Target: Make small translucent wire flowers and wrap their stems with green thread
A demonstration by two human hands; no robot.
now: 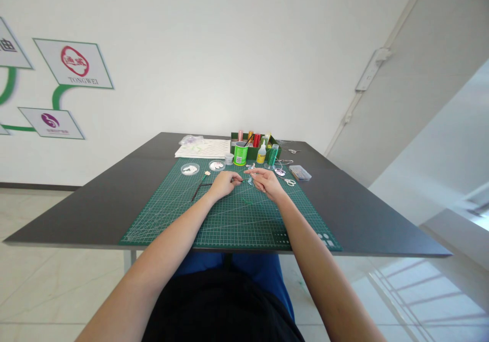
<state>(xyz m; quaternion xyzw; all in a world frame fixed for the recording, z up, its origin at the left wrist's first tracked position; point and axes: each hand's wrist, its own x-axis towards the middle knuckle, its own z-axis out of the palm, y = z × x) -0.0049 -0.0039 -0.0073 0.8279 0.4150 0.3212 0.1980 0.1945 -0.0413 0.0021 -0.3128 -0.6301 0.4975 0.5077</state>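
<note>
My left hand (226, 183) is closed in a pinch around a thin dark stick (207, 184), which shows on both sides of the fingers. Just to its right, my right hand (266, 182) has its index finger reaching left and the other fingers curled in. Whatever sits in its fingertips is too small to make out. Between the hands is a small pale blue piece (250, 181), close to the stick's right end. Beneath both hands lies a green cutting mat (237, 230). A fine green thread (249, 202) rests on it.
Left of my hands are a dark rod (196, 192), a small flower on a stem (207, 174) and shallow dishes (190, 169). Behind stand a green can (240, 154), a glue bottle (262, 153) and a green box (252, 153) of spools. Scissors (290, 182) and a clear case (300, 173) lie right.
</note>
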